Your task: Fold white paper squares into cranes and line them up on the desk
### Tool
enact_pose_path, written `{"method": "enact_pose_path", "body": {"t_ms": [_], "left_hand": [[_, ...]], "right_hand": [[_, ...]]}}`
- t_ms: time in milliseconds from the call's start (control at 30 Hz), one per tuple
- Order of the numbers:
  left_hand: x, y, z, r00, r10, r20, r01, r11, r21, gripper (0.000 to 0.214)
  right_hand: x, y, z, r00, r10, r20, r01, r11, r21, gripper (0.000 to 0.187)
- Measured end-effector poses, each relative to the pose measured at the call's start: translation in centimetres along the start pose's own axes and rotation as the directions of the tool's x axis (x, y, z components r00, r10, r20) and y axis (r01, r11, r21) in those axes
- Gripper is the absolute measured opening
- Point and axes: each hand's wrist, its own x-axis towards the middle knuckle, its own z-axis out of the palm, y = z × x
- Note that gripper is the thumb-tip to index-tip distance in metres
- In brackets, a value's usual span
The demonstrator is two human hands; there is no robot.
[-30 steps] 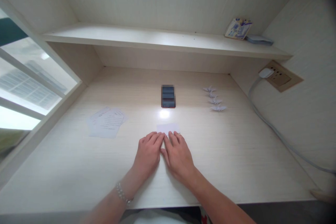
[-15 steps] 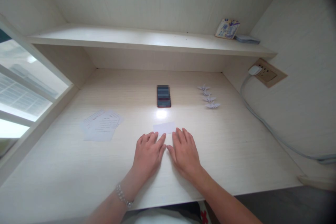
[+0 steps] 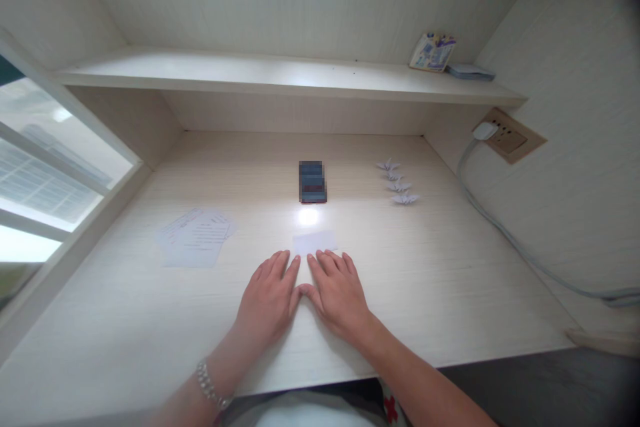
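Note:
A small white paper [image 3: 314, 241] lies flat on the pale wooden desk [image 3: 450, 280], just beyond my fingertips. My left hand [image 3: 269, 297] rests palm down with fingers stretched out, its tips near the paper's near left edge. My right hand [image 3: 336, 292] lies flat beside it, thumbs nearly touching, fingers reaching the paper's near edge. Neither hand holds anything. A bracelet sits on my left wrist.
A dark phone [image 3: 313, 181] lies behind the paper. Several folded paper cranes [image 3: 399, 182] sit in a row at the right. Printed sheets [image 3: 196, 237] lie at the left. A cable [image 3: 505, 233] runs from a wall socket [image 3: 507, 139]. A shelf [image 3: 280, 77] carries a card [image 3: 432, 52].
Both hands have slid slightly left and back together, thumbs closing up after being a little apart. The paper has stayed in place.

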Motion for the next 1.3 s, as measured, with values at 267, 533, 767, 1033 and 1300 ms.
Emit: {"method": "enact_pose_path", "body": {"t_ms": [267, 533, 767, 1033, 1300], "left_hand": [[0.4, -0.2, -0.2, 0.998, -0.031, -0.054, 0.03, 0.999, -0.019, 0.034], [1.9, 0.3, -0.4, 0.998, 0.053, -0.026, -0.054, 0.998, -0.041, 0.029], [4.8, 0.0, -1.7, 0.988, 0.135, 0.079, -0.141, 0.987, 0.073, 0.021], [8.0, 0.0, -2.2, 0.874, 0.384, 0.297, -0.434, 0.893, 0.122, 0.017], [7.7, 1.3, -2.5, 0.86, 0.435, 0.265, -0.494, 0.841, 0.221, 0.013]], "right_hand": [[0.2, -0.4, 0.5, 1.0, 0.007, -0.027, -0.007, 1.0, -0.021, 0.046], [-0.4, 2.3, -0.7, 0.994, 0.097, -0.049, -0.1, 0.992, -0.079, 0.045], [0.0, 4.3, -1.6, 0.996, 0.04, -0.084, -0.051, 0.99, -0.134, 0.036], [0.4, 6.0, -0.8, 0.985, -0.024, -0.173, 0.006, 0.995, -0.1, 0.03], [0.4, 6.1, -1.0, 0.978, 0.006, -0.207, -0.016, 0.999, -0.047, 0.027]]}}
